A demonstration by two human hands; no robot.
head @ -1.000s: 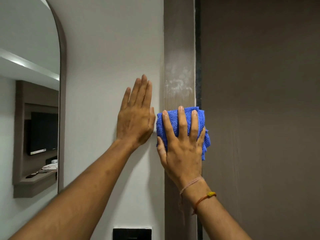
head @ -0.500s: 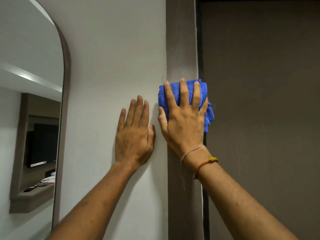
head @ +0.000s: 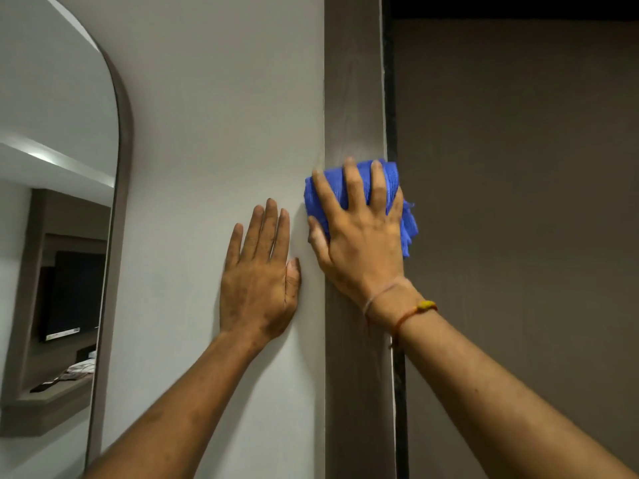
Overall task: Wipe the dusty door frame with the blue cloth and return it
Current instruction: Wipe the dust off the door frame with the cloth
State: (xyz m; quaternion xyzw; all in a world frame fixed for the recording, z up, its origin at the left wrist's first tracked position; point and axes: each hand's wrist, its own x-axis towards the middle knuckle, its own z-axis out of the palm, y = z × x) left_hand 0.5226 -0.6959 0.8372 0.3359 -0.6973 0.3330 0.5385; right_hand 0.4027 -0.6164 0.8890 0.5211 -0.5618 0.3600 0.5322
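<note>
The fingers of the right hand are spread wide and laid flat over the blue cloth, pressing it against the door frame right of the picture's centre; the thumb lies along the cloth's left edge. The cloth is a folded wad, slightly taller than wide, its long axis roughly upright along the frame. Its loose folds hang out at the lower right, over the dark gap between the frame and the door.

The left hand lies flat on the white wall just left of the frame, fingers straight, close together and pointing up, the thumb tucked against the palm's side.

Half a second ago the cloth and right hand sat about level on the frame and the fingers pointed straight up; now they lean slightly to the left, and the left hand has not left its spot on the wall. The pale dust smear seen above the cloth a second ago is no longer visible on the frame.

The cloth and right fingertips are blurred. The palm hides most of the cloth's lower half. A thin thread and an orange cord bracelet circle the right wrist. In the left of the picture an arched mirror is cut off by the edge; the objects on the shelf it reflects are too small to identify.
</note>
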